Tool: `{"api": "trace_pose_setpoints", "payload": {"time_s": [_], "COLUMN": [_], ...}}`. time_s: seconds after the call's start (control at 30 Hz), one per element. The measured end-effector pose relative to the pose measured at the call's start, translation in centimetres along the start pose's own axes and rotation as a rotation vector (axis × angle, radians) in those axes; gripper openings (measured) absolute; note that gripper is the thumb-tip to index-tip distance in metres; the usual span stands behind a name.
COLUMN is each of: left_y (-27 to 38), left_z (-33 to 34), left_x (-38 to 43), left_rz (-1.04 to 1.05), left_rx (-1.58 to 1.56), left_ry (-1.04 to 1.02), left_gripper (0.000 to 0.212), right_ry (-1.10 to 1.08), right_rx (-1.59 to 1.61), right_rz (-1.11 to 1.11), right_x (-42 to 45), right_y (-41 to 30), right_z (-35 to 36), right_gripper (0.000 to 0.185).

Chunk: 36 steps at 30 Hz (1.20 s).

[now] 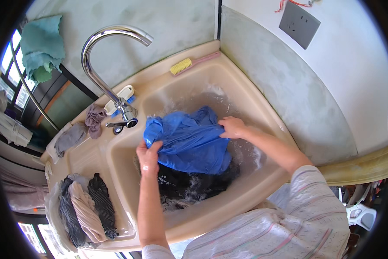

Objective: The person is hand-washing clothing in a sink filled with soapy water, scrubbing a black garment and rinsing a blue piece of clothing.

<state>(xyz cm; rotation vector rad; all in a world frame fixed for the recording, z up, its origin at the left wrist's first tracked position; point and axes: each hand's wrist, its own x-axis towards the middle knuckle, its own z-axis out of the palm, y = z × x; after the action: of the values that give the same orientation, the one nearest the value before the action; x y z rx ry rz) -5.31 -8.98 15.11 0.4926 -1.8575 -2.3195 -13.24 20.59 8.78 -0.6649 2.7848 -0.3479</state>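
A wet blue cloth (194,142) is stretched between both hands over the beige sink basin (245,77). Its left end is bunched in my left hand (149,155), with the thumb on top. My right hand (233,127) grips the cloth's right edge. Under it, dark fabric (194,186) lies in soapy water at the near side of the basin. How much of the blue cloth touches the water cannot be told.
A chrome faucet (90,61) arches over the back left rim. A yellow-bristled brush (181,66) rests on the back ledge, and a white brush (124,94) sits behind the faucet. Wrung garments (87,210) lie on the left drainboard; smaller grey cloths (70,137) lie farther back.
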Motion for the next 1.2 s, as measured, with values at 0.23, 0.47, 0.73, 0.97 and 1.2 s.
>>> {"api": "trace_pose_setpoints", "payload": {"time_s": [0.23,0.47,0.73,0.97,1.2], "left_y": [-1.2,-4.4,-4.3,3.8,7.7], "left_z": [-4.5,-3.3,-0.2,2.0,6.7], "left_x": [-2.4,-2.8,-2.7,-1.5,-0.7], "left_rz": [-0.275,-0.295,-0.09,-0.074,-0.09], "left_rx": [0.645,1.033,1.012,-0.042,-0.374], "left_ry": [-0.667,-0.722,-0.678,-0.307,-0.343], "left_gripper": [0.031,0.058,0.037,0.021,0.022], "right_ry": [-0.461,0.005,0.282,0.333,-0.045], "right_rx": [0.349,0.946,1.469,0.48,0.408], "right_rz": [0.172,0.382,-0.052,-0.159,-0.272], "right_x": [-0.2,2.7,0.2,1.5,-2.1], "right_y": [3.7,-0.5,-6.6,-2.4,-9.2], "right_z": [-2.2,2.7,-17.0,-19.5,-2.9], "right_gripper": [0.058,0.034,0.022,0.033,0.052]}}
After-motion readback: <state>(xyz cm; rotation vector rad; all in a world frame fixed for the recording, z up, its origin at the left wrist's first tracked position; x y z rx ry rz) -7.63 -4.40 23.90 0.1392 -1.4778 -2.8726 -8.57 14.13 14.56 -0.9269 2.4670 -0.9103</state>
